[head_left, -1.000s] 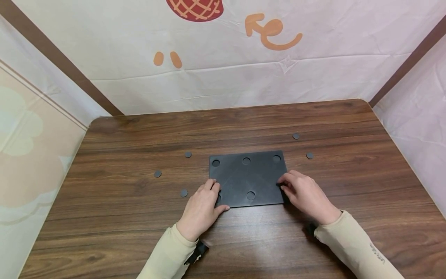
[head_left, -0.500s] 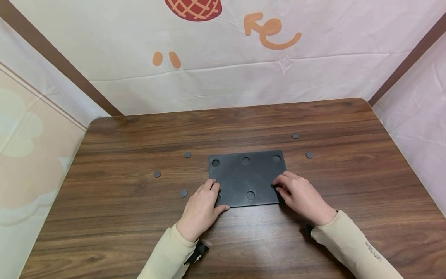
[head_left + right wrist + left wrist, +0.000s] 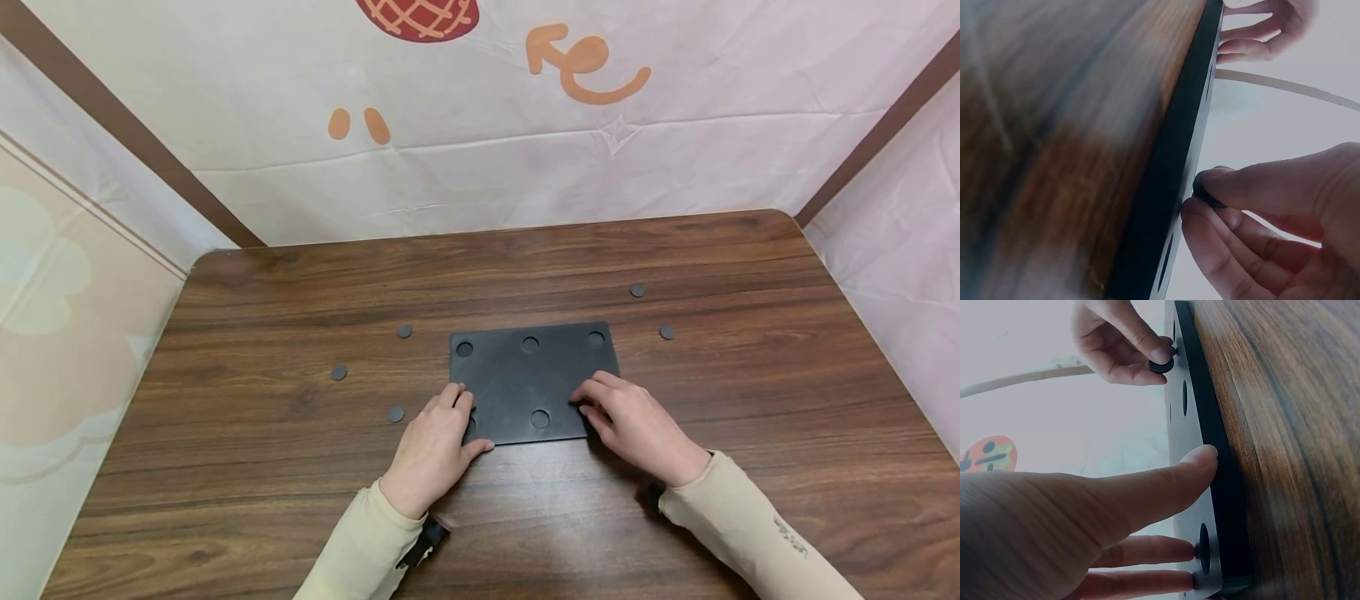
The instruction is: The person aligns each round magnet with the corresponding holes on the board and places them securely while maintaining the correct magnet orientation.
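**Right hand (image 3: 637, 427) pinched a small dark disc (image 3: 1160, 365) over a black board (image 3: 517, 379)**

The person's right hand was over the right part of the board, its thumb and fingertips closed around the edge of the disc. Both wrist views showed the disc tilted and close to the board's top surface (whether it touched, one could not tell).

The left hand (image 3: 432, 450) lay at the board's near left corner, gripping nothing, its fingers extended. The thumb rested along the near edge, while two fingertips touched the top face beside a round recess (image 3: 1204, 550).

The board lay flat on the brown wooden table (image 3: 300, 467), between the two hands. The head view showed three recesses along its far side and one midway along its near side; the near right corner was hidden behind the right hand.

Five loose discs lay about the table. To the left of the board were an upper disc (image 3: 405, 332), an outer disc (image 3: 339, 373) and a lower disc (image 3: 396, 414); to its right, a farther disc (image 3: 637, 290) and a nearer disc (image 3: 667, 332). A pale printed sheet (image 3: 480, 187) hung behind the table.
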Demonstrator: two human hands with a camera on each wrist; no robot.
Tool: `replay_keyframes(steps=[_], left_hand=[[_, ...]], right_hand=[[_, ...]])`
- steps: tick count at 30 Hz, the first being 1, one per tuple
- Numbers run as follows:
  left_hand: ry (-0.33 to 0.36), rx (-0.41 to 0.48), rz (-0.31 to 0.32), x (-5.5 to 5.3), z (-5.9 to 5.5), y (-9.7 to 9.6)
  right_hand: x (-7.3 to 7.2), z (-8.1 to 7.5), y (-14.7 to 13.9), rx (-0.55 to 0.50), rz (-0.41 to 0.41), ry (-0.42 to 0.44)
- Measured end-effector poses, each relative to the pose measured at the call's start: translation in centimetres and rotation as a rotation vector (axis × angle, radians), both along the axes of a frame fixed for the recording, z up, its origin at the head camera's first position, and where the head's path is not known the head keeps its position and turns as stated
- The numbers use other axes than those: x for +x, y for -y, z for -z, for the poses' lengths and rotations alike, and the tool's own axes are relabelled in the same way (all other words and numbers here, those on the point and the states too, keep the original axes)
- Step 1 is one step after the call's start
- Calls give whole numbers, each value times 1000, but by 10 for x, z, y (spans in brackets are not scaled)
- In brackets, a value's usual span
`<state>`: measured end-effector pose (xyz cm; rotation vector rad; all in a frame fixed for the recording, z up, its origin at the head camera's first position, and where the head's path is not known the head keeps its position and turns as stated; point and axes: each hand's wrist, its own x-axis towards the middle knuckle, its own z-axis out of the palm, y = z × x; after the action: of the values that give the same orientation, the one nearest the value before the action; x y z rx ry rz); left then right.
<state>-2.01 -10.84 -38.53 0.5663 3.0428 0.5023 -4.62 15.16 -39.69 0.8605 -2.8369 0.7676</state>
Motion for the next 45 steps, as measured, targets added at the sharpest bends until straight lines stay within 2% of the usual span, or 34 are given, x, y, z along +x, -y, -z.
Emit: replay_keyframes(steps=[8, 14, 28, 36, 45], left_hand=[[-17, 6, 2, 0, 0, 0], [-36, 16, 9, 0, 1, 0], [-34, 13, 10, 1, 0, 0], [-40, 17, 13, 1, 0, 1], [-46, 18, 13, 2, 0, 1]], right_hand=[[0, 1, 6, 2, -27, -33], [3, 0, 11, -1, -55, -23], [4, 0, 19, -17, -99, -26], [4, 0, 22, -30, -152, 12], [5, -1, 26, -23, -159, 12]])
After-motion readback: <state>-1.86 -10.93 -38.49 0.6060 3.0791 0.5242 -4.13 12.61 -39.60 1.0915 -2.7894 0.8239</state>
